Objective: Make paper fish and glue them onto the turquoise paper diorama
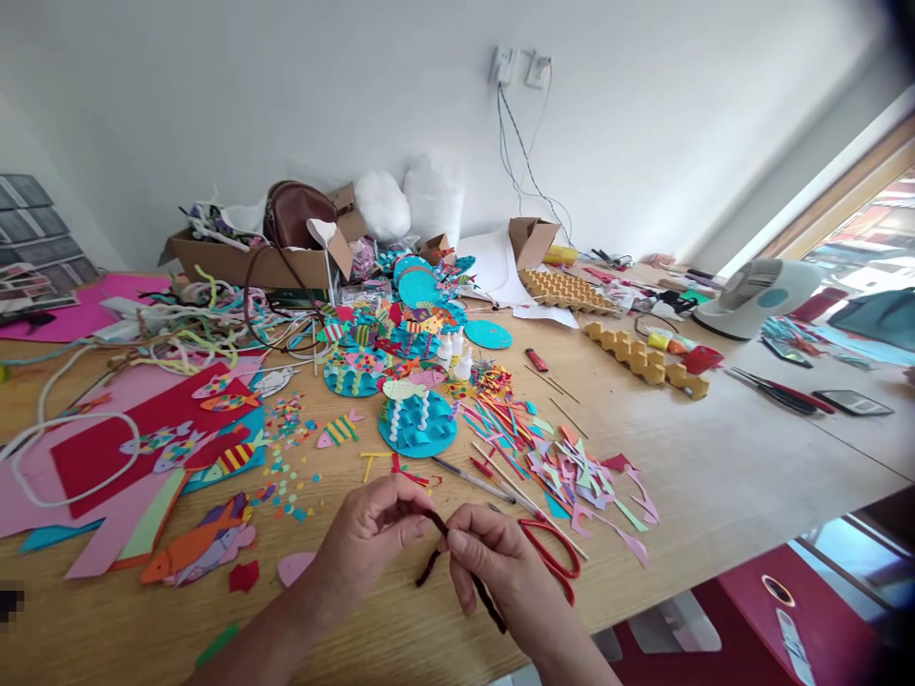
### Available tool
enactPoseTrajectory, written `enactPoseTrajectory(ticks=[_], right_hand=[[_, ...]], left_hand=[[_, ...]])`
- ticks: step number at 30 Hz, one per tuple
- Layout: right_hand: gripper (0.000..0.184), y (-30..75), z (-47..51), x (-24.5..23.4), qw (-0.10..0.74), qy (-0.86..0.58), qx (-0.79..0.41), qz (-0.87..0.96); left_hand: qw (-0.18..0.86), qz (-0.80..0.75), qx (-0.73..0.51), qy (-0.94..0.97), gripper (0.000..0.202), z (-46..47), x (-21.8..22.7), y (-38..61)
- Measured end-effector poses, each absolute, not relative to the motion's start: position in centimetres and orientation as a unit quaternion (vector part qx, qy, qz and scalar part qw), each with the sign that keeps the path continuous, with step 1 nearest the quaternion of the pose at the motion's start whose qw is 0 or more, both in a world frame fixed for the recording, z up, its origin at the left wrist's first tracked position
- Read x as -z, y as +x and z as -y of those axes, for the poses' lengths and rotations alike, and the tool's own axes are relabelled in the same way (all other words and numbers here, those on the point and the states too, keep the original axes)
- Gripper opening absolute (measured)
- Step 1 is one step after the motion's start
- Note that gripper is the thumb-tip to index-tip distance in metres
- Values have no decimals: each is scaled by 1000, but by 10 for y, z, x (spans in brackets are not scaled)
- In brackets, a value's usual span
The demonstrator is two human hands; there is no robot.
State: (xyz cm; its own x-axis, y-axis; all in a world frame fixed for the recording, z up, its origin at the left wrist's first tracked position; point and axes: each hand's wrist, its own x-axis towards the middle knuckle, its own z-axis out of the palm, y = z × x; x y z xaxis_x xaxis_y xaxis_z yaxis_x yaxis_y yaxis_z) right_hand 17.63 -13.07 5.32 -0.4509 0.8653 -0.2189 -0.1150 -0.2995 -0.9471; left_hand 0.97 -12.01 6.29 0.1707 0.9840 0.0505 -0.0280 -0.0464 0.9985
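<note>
Both my hands meet near the front edge of the wooden table. My left hand is closed in a pinch on the upper end of a dark brown pipe cleaner. My right hand is closed on the same pipe cleaner, whose lower end sticks out below my fingers. The pipe cleaner is bent between the two hands. Red-handled scissors lie on the table just right of my right hand. A blue paper disc with white curls and paper fish sits beyond my hands.
Paper scraps, coloured strips and paper fish litter the middle. Pink and red sheets lie at left. A cardboard box with a brown bag stands at the back, yellow egg trays at right, and a phone and white device at far right.
</note>
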Motion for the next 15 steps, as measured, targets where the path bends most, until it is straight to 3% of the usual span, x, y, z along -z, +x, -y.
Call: enactPoseTrajectory(ticks=[10,15], right_hand=[[35,172,134,-49,363,-364,-744,427],[32,184,121,-57,313,-337,-766,449]], left_hand=[[471,-441,-462,609,13,116,-69,7],[570,-407,-416,580,16,114,-75,6]])
